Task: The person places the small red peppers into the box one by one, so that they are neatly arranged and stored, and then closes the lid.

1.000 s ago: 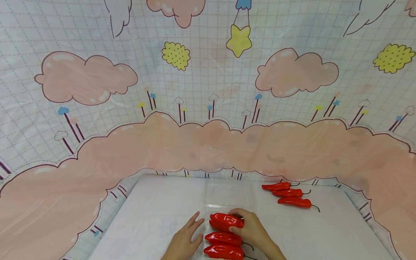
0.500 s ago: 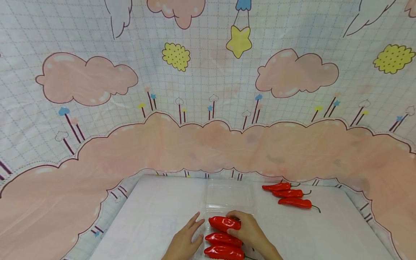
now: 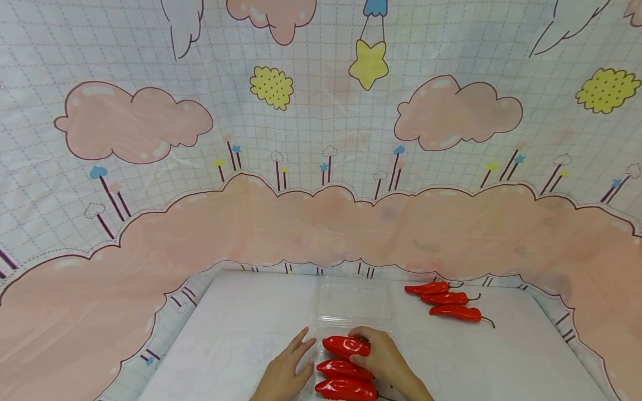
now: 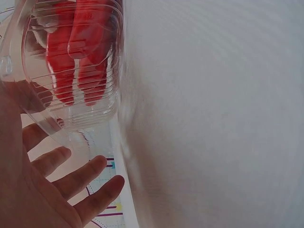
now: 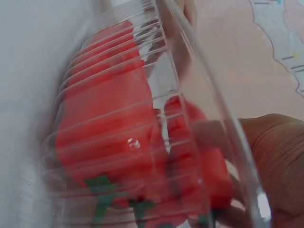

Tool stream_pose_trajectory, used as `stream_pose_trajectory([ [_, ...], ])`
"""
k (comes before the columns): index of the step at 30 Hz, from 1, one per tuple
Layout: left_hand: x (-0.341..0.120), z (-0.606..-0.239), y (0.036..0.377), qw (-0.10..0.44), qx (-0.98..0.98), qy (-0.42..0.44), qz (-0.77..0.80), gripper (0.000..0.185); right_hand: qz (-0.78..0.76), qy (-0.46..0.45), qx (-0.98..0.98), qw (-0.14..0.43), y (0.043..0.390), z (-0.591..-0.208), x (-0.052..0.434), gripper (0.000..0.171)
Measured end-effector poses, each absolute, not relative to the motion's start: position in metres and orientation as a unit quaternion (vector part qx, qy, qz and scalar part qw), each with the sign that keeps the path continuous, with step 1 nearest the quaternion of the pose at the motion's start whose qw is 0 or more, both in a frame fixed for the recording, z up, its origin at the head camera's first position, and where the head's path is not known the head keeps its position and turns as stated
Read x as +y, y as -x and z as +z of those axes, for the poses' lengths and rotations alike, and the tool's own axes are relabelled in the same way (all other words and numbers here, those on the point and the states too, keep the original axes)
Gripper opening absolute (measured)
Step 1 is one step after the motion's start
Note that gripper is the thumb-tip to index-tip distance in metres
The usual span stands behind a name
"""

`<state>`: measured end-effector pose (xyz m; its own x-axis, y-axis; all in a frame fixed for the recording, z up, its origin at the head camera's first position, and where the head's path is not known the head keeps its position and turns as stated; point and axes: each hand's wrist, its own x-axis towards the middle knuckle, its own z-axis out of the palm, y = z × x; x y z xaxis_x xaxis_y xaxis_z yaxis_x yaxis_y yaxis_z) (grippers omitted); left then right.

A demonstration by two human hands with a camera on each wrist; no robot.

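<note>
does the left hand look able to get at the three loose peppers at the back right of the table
Probably not easily. The left hand lies open beside the clear container, while the three loose peppers lie far right. The container and the right hand, holding the top pepper, sit between; the right hand looks better placed.

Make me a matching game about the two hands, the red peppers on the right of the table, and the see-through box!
Things:
1. left hand
2. right hand
3. three loose peppers
4. clear box

States:
A. lid lying open
B. holds a red pepper in the box
C. fingers straight, beside the box
D. lying in a row on the table, untouched

Pairs: 1-C, 2-B, 3-D, 4-A
</note>
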<state>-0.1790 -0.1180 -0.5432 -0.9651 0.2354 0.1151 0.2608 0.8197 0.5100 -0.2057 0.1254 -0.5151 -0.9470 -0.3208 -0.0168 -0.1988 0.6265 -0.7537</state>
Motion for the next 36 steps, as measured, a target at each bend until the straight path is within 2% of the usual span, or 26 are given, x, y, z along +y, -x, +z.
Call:
stream_pose_trajectory([
  [13,-0.119,-0.544,0.178,0.025,-0.954,0.13,-0.269,0.044,-0.411,0.131,0.899,0.074,0.205,-0.509,0.13,0.047],
  [25,-0.12,-0.545,0.178,0.051,-0.952,0.145,-0.266,0.043,-0.415,0.13,0.9,0.041,0.199,-0.489,0.138,0.043],
  [36,-0.12,-0.548,0.18,0.035,-0.954,0.137,-0.264,0.044,-0.415,0.134,0.9,0.017,0.194,-0.476,0.145,0.042],
])
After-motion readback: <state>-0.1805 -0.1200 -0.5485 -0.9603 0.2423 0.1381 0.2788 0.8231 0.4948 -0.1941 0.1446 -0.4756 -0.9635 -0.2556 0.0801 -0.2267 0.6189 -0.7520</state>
